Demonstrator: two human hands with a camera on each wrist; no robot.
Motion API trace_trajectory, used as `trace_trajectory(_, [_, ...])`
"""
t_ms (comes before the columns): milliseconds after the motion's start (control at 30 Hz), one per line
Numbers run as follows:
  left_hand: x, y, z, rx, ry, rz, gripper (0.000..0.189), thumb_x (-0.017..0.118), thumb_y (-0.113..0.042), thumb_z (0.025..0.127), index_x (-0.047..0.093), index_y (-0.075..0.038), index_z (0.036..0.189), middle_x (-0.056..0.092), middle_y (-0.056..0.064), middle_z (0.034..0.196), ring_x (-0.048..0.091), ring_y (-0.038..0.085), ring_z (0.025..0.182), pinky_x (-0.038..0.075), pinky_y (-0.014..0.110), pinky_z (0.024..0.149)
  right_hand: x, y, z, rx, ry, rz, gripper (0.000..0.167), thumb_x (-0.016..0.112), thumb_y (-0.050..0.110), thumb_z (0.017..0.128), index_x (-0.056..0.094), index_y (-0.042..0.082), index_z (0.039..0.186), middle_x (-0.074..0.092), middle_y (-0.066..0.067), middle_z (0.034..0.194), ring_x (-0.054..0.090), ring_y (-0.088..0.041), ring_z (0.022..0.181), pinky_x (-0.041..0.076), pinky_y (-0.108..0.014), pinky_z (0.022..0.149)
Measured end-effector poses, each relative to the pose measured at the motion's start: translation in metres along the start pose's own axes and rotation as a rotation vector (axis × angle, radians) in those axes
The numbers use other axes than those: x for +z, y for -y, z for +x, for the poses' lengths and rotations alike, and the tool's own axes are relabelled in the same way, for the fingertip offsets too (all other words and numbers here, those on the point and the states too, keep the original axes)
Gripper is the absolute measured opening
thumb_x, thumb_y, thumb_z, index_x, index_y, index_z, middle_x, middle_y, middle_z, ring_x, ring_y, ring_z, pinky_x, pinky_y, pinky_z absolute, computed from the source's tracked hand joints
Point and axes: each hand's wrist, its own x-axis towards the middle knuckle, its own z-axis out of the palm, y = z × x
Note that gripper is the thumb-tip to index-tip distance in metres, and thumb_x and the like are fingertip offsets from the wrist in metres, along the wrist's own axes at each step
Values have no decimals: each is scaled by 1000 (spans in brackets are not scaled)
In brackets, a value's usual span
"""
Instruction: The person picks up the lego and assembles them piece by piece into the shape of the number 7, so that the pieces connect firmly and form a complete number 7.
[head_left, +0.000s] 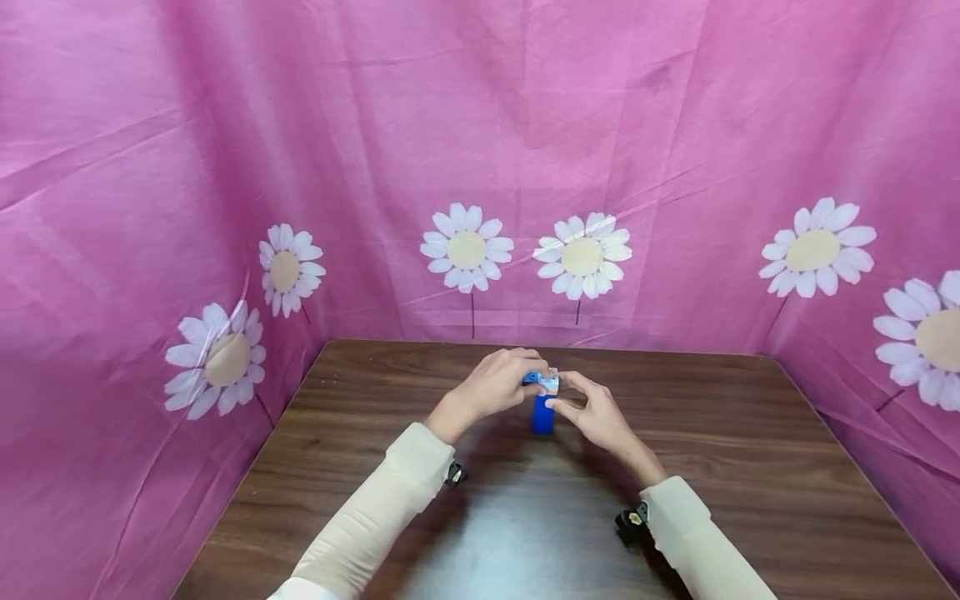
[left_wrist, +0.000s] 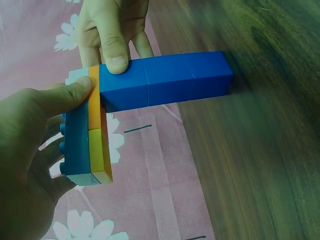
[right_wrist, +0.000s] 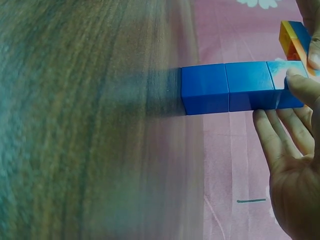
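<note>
A tower of three stacked blue toy bricks (head_left: 543, 418) stands upright on the table. Across its top lie an orange brick (left_wrist: 95, 112) and a yellow brick (left_wrist: 101, 156), the yellow one jutting out past the tower's left side. Over these sits a longer blue brick (left_wrist: 77, 142) with studs, beside a pale brick (left_wrist: 77, 75). My left hand (head_left: 497, 385) grips this upper layer, thumb at the pale and orange bricks, fingers round the studded side. My right hand (head_left: 600, 417) holds the tower's uppermost blue brick between thumb and fingers.
The brown wooden table (head_left: 712, 433) reaches back to a pink curtain (head_left: 570, 108) printed with white daisies, which also hangs along both sides. Small black cameras (head_left: 632, 525) are worn at both wrists.
</note>
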Motion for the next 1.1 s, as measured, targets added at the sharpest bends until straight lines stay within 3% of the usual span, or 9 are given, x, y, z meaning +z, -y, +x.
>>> trace_trajectory(233, [-1,-5,-1,18,10,114,30,79,-28,99,74,-17,126,75,0,121,73,16,110,61,32,97,1,-3,-1,6,-6,-13,43,81,18,96,68,8,136,71,-18,135,66,-34,127,61,-48,99])
trace_trajectory(367, [-2,-4,-4,25,20,77,34,77,-30,100,71,-19,132,76,-1,127,68,19,122,56,38,105,2,-4,-1,11,-10,-26,42,81,19,96,68,9,135,73,-16,132,67,-32,125,61,-49,100])
trace_trajectory(500, [-6,3,-12,-57,32,-76,53,76,-32,101,60,-24,151,67,-1,146,56,23,139,47,48,115,2,-5,0,22,-10,-39,43,81,22,97,68,9,135,71,-19,136,65,-36,129,60,-52,100])
trace_trajectory(600, [-8,12,-23,-146,-25,-258,60,76,-27,101,54,-22,157,62,3,152,54,24,140,47,50,116,2,-3,0,27,-10,-47,45,81,22,97,67,8,137,70,-21,138,65,-39,130,60,-54,100])
trace_trajectory(800, [9,29,-48,-298,-209,-629,62,79,-15,97,55,-18,154,66,10,144,58,32,138,48,55,116,2,0,0,44,-14,-49,47,82,20,96,66,6,138,70,-21,137,66,-39,128,60,-52,100])
trace_trajectory(933, [26,34,-57,-366,-292,-794,62,81,-8,94,57,-15,150,67,16,141,59,33,137,44,57,118,4,0,0,50,-16,-52,49,82,18,96,65,4,139,68,-24,140,64,-42,132,60,-51,101])
trace_trajectory(1100, [41,35,-61,-400,-358,-972,54,79,3,91,62,-6,142,65,18,130,64,26,121,56,43,109,7,-2,-1,68,-29,-39,49,82,16,95,64,3,139,67,-25,141,63,-42,133,59,-50,102])
